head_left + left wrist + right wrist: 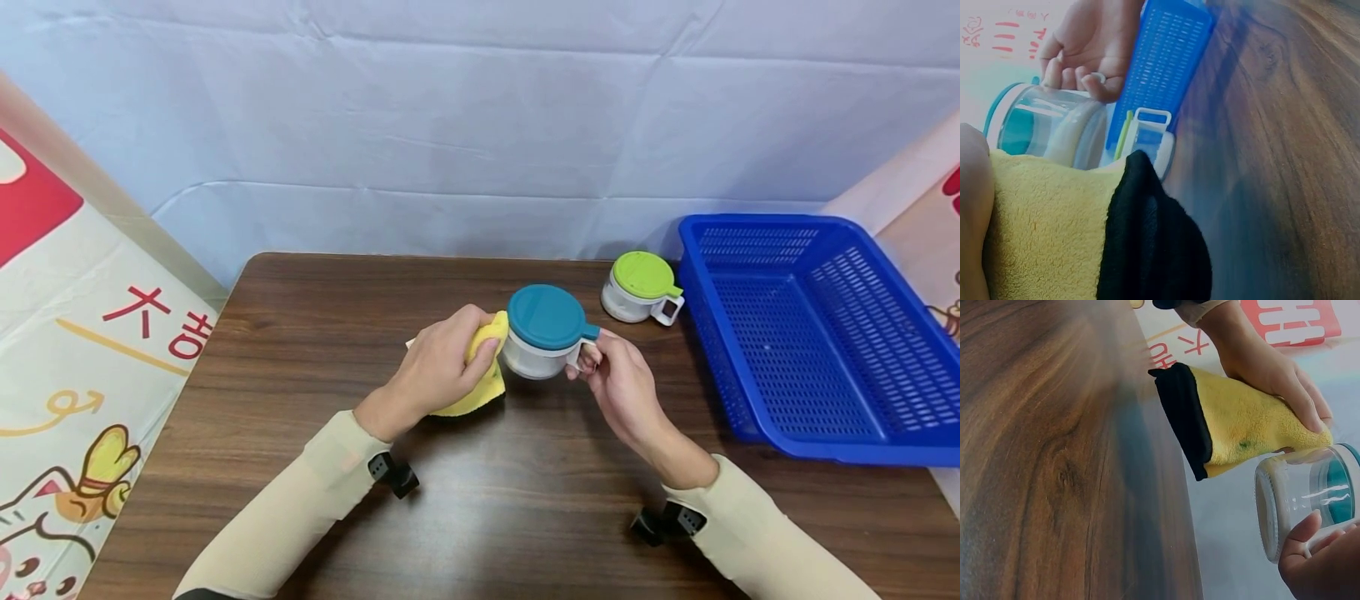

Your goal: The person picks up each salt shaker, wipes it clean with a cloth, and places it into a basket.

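My right hand grips the white handle of a clear seasoning jar with a teal lid, held up over the table. In the right wrist view, the jar shows its clear wall and round base. My left hand holds a yellow cloth with a black edge, bunched between thumb and fingers. The cloth touches the left side of the jar near the lid's rim. The cloth hangs below the left hand in the left wrist view, its dark border toward the table.
A second jar with a lime-green lid stands at the back right of the brown wooden table. Beside it, a blue perforated basket takes up the right end. A pale cloth wall rises behind the table.
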{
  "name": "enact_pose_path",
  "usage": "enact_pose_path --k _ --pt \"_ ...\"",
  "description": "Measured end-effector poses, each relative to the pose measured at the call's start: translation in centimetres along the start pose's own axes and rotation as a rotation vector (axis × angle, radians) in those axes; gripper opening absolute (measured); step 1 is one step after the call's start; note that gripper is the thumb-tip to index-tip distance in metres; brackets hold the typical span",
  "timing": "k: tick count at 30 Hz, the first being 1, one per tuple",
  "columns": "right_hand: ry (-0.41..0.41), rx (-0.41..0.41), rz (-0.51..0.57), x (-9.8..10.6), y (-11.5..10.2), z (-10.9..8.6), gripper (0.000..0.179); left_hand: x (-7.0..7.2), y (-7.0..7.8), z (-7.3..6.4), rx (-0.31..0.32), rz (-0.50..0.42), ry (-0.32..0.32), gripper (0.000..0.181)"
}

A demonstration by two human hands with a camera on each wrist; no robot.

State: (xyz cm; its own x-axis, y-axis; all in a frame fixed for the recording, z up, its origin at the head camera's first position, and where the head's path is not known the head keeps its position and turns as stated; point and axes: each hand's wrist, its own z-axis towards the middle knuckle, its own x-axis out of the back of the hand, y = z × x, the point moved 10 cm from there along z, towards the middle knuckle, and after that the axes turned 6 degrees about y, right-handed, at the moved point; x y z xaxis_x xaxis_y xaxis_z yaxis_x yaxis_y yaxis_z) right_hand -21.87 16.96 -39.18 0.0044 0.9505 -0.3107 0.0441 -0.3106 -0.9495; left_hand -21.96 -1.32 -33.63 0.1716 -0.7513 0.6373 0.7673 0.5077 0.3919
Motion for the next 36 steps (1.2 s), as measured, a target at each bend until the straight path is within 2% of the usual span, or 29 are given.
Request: enact_pose_path --k 4,8,11,14,26,36 --pt "0.007 -0.011 0.004 -0.1 0.0 0.0 0.029 0.3 0.5 -0.1 -0.057 0.051 0.055 0.021" --pt "0.021 -0.026 0.014 -0.1 0.1 0.0 0.030 0.6 1.3 -0.2 -0.127 0.124 0.101 0.031" --pt "0.030 -0.034 0.013 0.0 0.2 0.0 0.029 0.6 1.8 -0.2 -0.173 0.169 0.115 0.035" --pt "0.033 -0.035 0.010 -0.1 0.3 0.0 0.029 0.6 2.1 -0.3 -0.197 0.200 0.118 0.028" --pt "0.031 -0.024 -0.004 0.0 0.2 0.1 0.031 0.3 3.4 -0.4 -0.249 0.223 0.122 0.022" --pt "0.042 -0.027 -0.014 -0.2 0.2 0.3 0.031 0.0 4.4 -0.5 -0.238 0.228 0.134 0.019"
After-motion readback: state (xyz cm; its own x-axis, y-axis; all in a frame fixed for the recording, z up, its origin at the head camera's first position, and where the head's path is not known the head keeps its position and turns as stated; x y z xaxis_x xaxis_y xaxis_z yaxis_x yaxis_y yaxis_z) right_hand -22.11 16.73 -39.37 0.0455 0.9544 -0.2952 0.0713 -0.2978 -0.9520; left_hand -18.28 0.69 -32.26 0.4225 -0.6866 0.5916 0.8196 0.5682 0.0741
